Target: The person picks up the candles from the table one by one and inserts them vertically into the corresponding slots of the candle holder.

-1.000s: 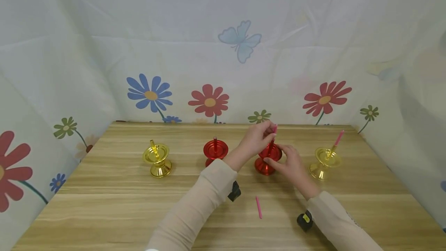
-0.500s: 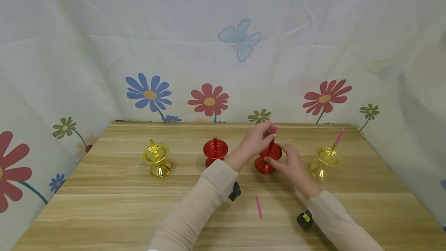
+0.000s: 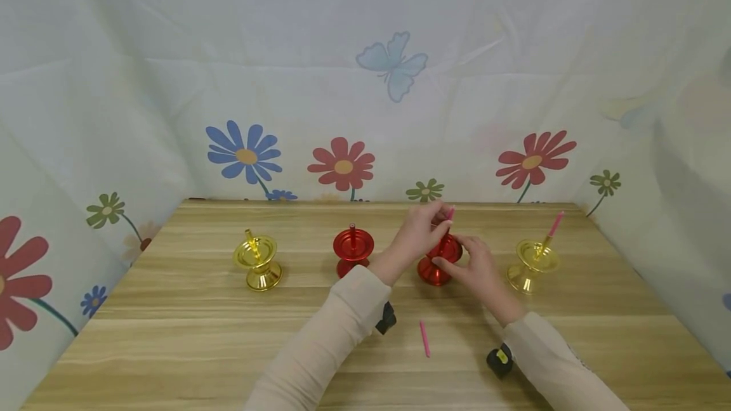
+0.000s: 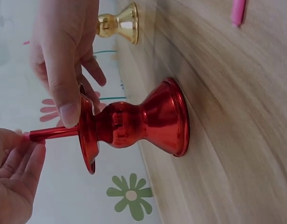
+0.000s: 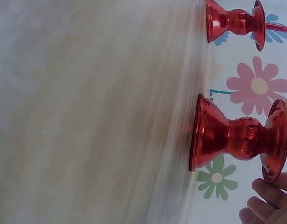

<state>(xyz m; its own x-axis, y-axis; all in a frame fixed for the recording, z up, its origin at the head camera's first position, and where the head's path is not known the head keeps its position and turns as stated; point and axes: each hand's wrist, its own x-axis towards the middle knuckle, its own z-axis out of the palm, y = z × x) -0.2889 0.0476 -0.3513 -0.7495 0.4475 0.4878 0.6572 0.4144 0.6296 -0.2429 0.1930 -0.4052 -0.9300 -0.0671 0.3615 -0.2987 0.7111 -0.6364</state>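
Observation:
My left hand [image 3: 419, 230] pinches a thin pink candle [image 3: 450, 212] at the top of the upright tube of a red candle holder [image 3: 435, 271]. In the left wrist view, the left fingertips [image 4: 33, 149] close around the tube's end, where only a bit of pink shows. My right hand [image 3: 478, 266] grips the dish rim of that same holder, its thumb [image 4: 69, 109] lying against the edge. The holder stands upright on its base, also in the right wrist view, with right-hand fingers [image 5: 274, 193] at the rim.
Left of the hands stand a second red candle holder [image 3: 353, 246] and a gold one [image 3: 258, 259], both without candles. At right, another gold holder [image 3: 533, 262] bears a pink candle [image 3: 554, 227]. One loose pink candle [image 3: 424, 339] lies on the wooden table [image 3: 200, 347], nearer the front.
Both hands stay at the red holder almost unmoved. The left wrist and sleeve have dropped very slightly; the pink candle's tip stands about where it was.

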